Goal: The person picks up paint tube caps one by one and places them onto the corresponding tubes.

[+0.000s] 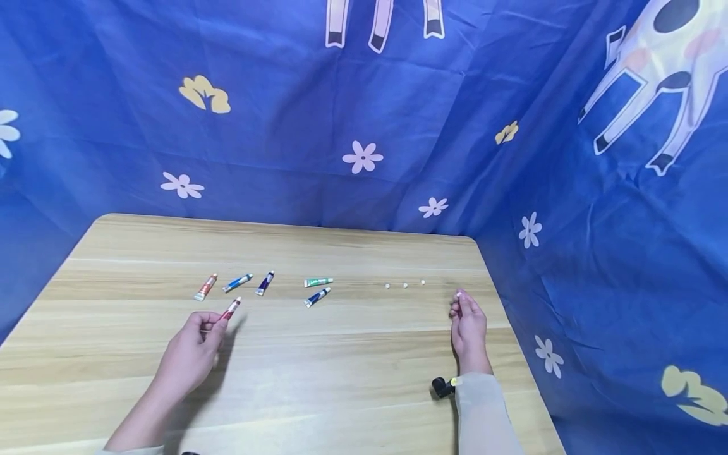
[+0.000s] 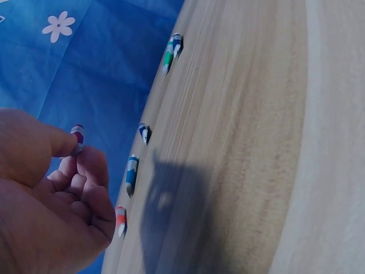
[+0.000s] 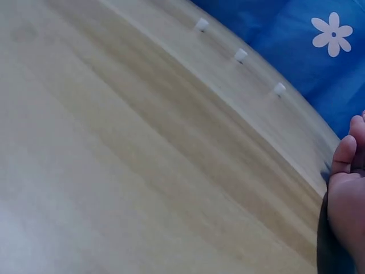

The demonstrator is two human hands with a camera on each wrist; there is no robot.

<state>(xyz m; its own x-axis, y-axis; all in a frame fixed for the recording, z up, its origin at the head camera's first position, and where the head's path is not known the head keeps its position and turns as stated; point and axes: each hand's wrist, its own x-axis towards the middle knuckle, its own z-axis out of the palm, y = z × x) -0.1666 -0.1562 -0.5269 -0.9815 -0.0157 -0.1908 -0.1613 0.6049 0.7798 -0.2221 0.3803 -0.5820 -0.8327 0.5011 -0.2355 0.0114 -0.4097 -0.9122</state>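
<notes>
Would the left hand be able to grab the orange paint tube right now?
Probably not easily: the left hand pinches the red paint tube, so its grip is taken. Nothing seems to block the way to the orange paint tube.

red tube (image 1: 232, 307) partly behind fingers (image 1: 207, 316)

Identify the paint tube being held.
The dark red tube, pinched in the left hand; the other five tubes all lie on the table.

The held tube (image 1: 230, 309) is red, the caps (image 3: 240, 55) white.
</notes>
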